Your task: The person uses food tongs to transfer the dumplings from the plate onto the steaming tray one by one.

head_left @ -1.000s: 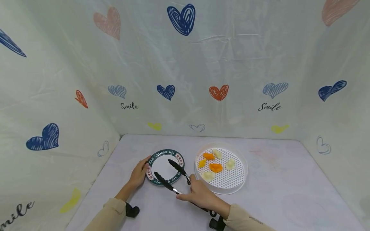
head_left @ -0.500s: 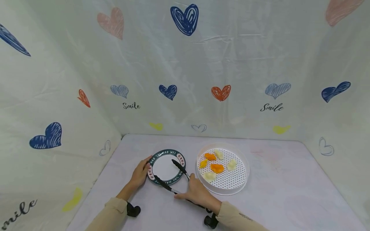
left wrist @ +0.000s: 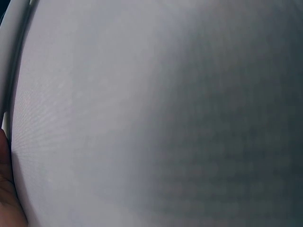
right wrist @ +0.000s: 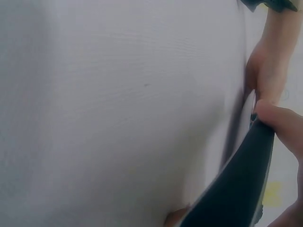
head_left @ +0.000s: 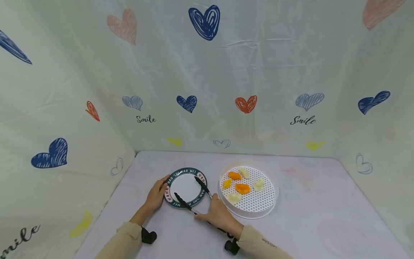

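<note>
In the head view, my left hand (head_left: 156,195) holds the left rim of a round plate (head_left: 185,187), white in the middle with a green lettered border. A pair of tongs (head_left: 201,183) with black tips is gripped in my right hand (head_left: 221,215). The two tips stand apart over the plate, nothing between them. Beside my right hand, a round white perforated tray (head_left: 262,202) bears several small pieces, among them an orange piece (head_left: 242,188) and a pale yellow piece (head_left: 233,198). The right wrist view shows the dark tong handle (right wrist: 236,184) close up.
Plate and tray lie on a white table (head_left: 310,205), the tray to the right of the plate. A pale curtain (head_left: 271,72) printed with hearts hangs behind the table and along its sides. A black wrist camera (head_left: 148,236) sits at my left cuff.
My right hand has shifted slightly left with the tongs, whose tips have drawn a little closer together. The left hand and the plate keep their place; the tray's pieces are unmoved.
</note>
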Demonstrator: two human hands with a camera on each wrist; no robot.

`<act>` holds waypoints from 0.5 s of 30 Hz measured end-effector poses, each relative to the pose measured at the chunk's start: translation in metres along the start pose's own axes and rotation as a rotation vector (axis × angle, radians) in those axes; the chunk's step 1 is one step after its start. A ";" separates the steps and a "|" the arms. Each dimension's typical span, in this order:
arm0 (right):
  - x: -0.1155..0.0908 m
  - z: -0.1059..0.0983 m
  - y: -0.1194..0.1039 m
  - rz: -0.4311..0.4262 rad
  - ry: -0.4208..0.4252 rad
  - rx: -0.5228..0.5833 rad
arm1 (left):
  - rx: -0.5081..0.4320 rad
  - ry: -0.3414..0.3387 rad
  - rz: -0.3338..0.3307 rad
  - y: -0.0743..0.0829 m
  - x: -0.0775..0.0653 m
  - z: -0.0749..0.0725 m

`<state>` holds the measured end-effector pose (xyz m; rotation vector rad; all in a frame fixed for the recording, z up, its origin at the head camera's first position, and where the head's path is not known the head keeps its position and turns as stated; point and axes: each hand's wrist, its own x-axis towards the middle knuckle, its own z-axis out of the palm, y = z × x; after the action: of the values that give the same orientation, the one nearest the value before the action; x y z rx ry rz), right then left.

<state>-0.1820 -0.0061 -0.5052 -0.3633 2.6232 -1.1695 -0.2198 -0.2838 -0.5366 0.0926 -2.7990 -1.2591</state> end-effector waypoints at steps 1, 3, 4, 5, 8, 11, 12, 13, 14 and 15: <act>0.000 0.000 0.000 0.001 0.000 -0.011 | -0.002 0.001 0.000 0.000 0.000 0.000; 0.001 0.001 -0.001 0.001 0.001 -0.027 | -0.003 0.008 0.008 0.001 0.000 -0.001; 0.001 0.002 -0.001 0.000 0.002 -0.035 | -0.005 0.009 0.009 0.001 0.000 -0.002; 0.001 0.003 -0.001 0.001 0.001 -0.041 | -0.005 0.011 0.011 0.001 0.000 -0.002; 0.003 0.005 0.000 0.001 0.009 -0.065 | 0.005 0.012 0.022 0.001 0.000 -0.002; 0.004 0.008 0.000 -0.006 0.021 -0.123 | -0.003 0.007 0.013 0.000 -0.001 -0.001; 0.005 0.008 0.000 -0.012 0.026 -0.150 | -0.006 0.006 0.011 0.000 -0.001 -0.001; 0.005 0.009 -0.001 -0.017 0.032 -0.173 | -0.012 0.003 0.008 0.000 -0.001 -0.001; 0.005 0.009 -0.001 -0.021 0.036 -0.194 | -0.010 0.003 0.015 -0.001 -0.001 -0.001; 0.005 0.010 -0.002 -0.026 0.041 -0.213 | -0.016 0.000 0.010 -0.002 0.000 0.000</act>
<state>-0.1832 -0.0155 -0.5109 -0.4176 2.7951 -0.9151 -0.2192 -0.2850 -0.5375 0.0783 -2.7851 -1.2793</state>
